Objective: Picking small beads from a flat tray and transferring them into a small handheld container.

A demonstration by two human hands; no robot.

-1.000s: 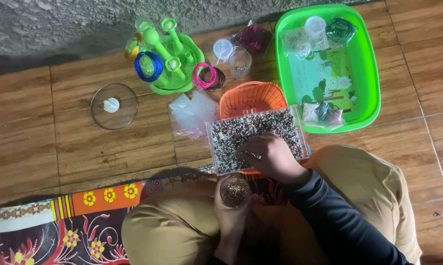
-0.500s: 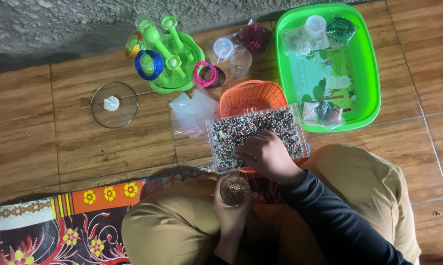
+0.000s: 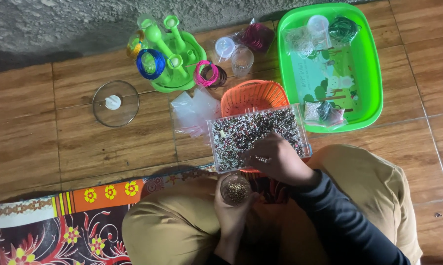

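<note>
Beads fill a clear box (image 3: 257,139) that sits across an orange basket (image 3: 252,95), just in front of the person's knees on the wood-look floor (image 3: 35,142). The right hand (image 3: 275,159) rests over the box's near right corner, fingers curled down into the beads; it looks pinched on a bead or a few, but the fingertips are hidden from the head view, so I cannot tell whether anything is actually held. The left hand (image 3: 231,208) grasps a small clear cup (image 3: 235,189) from below, upright, just beside the box's near edge and partly filled with pale beads.

To do the picking well, the cup should stay level and close under the box's near edge, so that a bead dropped from the fingers falls in and not onto the lap. The right hand should lift only a small pinch at a time and clear the box wall before crossing to the cup. The box overhangs the basket, so pressing down on its near corner could tip it.

Beyond the box, a green tray (image 3: 371,64) near the floor's far right holds wire coils and small bags. A green rack (image 3: 170,54) at the far edge by the wall carries blue and pink wire rings. A glass lid (image 3: 115,103) lies to the left, well apart. A patterned mat (image 3: 59,225) covers the near left corner.
</note>
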